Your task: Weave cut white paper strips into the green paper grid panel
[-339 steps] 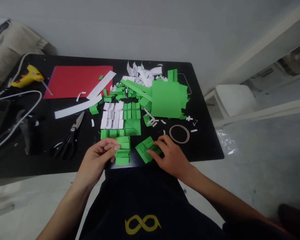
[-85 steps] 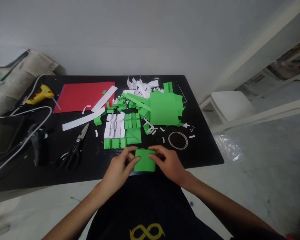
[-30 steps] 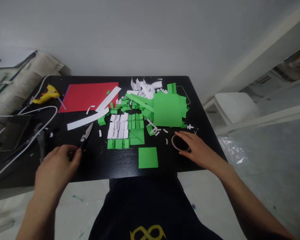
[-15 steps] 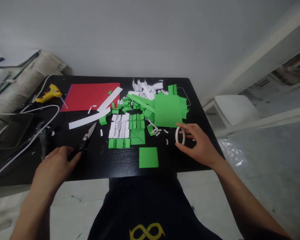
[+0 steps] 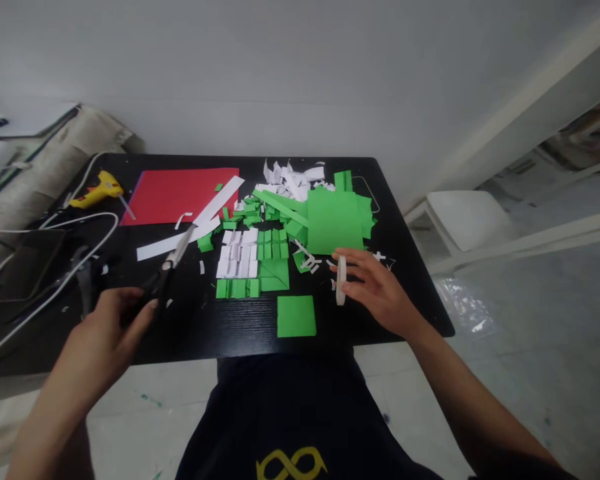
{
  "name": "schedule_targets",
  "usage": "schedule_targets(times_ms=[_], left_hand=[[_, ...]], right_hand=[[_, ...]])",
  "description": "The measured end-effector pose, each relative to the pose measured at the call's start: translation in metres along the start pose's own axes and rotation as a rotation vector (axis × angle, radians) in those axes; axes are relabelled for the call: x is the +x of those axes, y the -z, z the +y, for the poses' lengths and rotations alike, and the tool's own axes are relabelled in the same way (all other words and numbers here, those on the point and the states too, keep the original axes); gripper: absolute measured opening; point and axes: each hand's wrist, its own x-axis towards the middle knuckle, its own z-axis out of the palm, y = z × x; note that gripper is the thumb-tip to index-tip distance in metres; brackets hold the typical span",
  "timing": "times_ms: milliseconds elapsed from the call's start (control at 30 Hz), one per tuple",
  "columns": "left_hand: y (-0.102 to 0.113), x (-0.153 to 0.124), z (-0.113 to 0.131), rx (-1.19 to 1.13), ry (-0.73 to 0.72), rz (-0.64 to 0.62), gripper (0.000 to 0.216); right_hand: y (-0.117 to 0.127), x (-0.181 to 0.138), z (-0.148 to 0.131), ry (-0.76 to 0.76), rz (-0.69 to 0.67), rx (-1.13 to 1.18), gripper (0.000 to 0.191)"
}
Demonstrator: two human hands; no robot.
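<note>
My left hand (image 5: 111, 327) grips the handles of the black scissors (image 5: 166, 270) and holds them lifted over the black table (image 5: 205, 330), blades pointing up and to the right. My right hand (image 5: 375, 287) holds a thin roll of tape (image 5: 341, 280) on edge, just above the table and right of a green paper square (image 5: 296, 315) that lies flat near the front edge. Rows of small folded green and white paper pieces (image 5: 247, 253) lie behind the square.
A large green sheet (image 5: 334, 219) and paper scraps fill the table's back right. A red sheet (image 5: 177, 195), long white strips (image 5: 180, 237) and a yellow glue gun (image 5: 96, 189) lie at the back left. Cables run along the left edge. A white stool (image 5: 467, 215) stands to the right.
My left hand has taken the scissors and raised them off the table. My right hand has picked up the tape roll and carried it left, toward the green square.
</note>
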Motion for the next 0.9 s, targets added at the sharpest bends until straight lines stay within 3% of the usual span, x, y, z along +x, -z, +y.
schedule_targets(times_ms=[133, 267, 333, 500, 667, 900], left_hand=[[-0.01, -0.003, 0.031, -0.275, -0.091, -0.062, 0.051], [-0.019, -0.002, 0.052, -0.435, -0.246, -0.147, 0.046], [-0.022, -0.001, 0.059, -0.426, -0.333, -0.166, 0.042], [-0.024, 0.002, 0.072, -0.364, -0.478, -0.212, 0.037], [-0.022, 0.001, 0.085, -0.255, -0.516, -0.252, 0.051], [-0.025, -0.004, 0.1, -0.312, -0.504, -0.285, 0.045]], right_hand=[[-0.008, 0.0, -0.003, -0.004, -0.033, 0.058, 0.045], [-0.014, -0.002, -0.007, -0.029, -0.121, 0.043, 0.069], [-0.016, -0.004, -0.008, -0.037, -0.127, 0.017, 0.075], [-0.018, -0.006, -0.01, -0.027, -0.112, 0.015, 0.064], [-0.018, -0.007, -0.012, -0.067, -0.168, 0.031, 0.063], [-0.022, -0.006, -0.012, -0.033, -0.142, 0.05, 0.056]])
